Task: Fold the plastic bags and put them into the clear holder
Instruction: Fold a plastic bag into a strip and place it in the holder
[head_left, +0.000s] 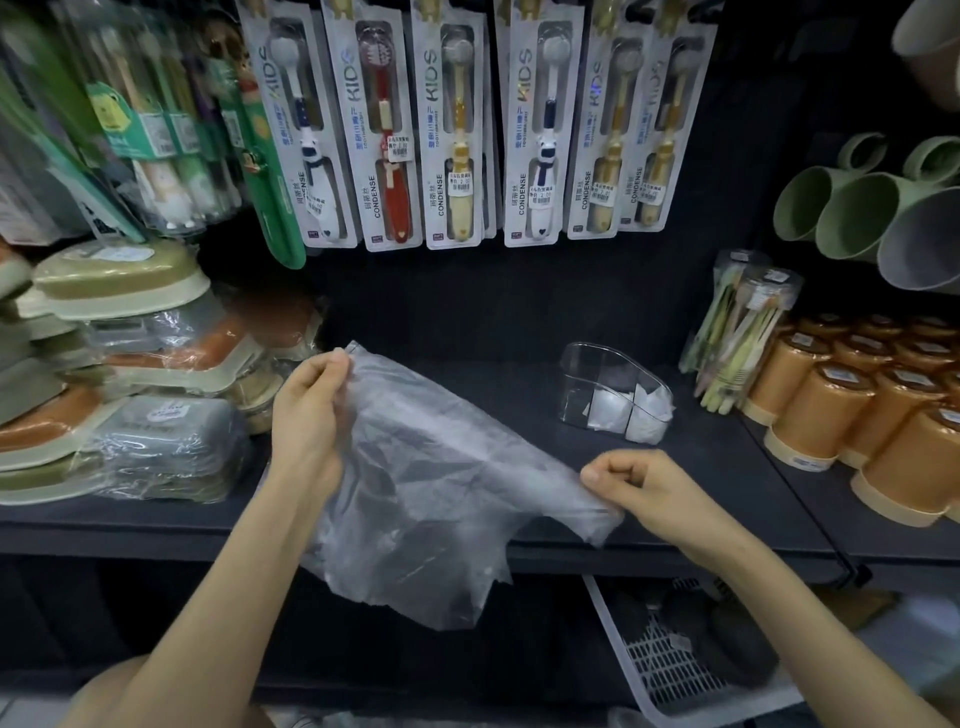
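Shelving of dark board (493, 395) fills most of the view, and the work is being done over its front edge. Carded toothbrush packs (457, 130) are hung in a row above it, wrapped soap dishes (119, 280) are stacked at the left, and orange cups (857, 395) are ranged at the right.

One plastic bag (426, 483), thin, translucent and creased, is held spread in the air before the shelf, slanting from upper left to lower right, with its lower part hanging past the shelf edge. No fold can be made out in it, so the step in hand is judged to be the opening-out and straightening that comes before the first fold.

The left hand (311, 410) is raised, and the bag's upper corner is pinched between its thumb and curled fingers. The right hand (639, 483) is held lower, its fingers curled in, and the bag's right edge is gripped between thumb and forefinger. The film is drawn fairly taut between the two grips.

The clear holder (613, 384) is stood on the shelf behind the right hand and apart from the bag. Folded white bags (644, 410) are already lodged in its lower part, with room left above them.

For the next move, the two pinched ends would probably have to be brought together, or the bag laid flat on the shelf, so that an even fold can be pressed. The film is slack and light, so edges are likely to slip out of line unless tension is kept.
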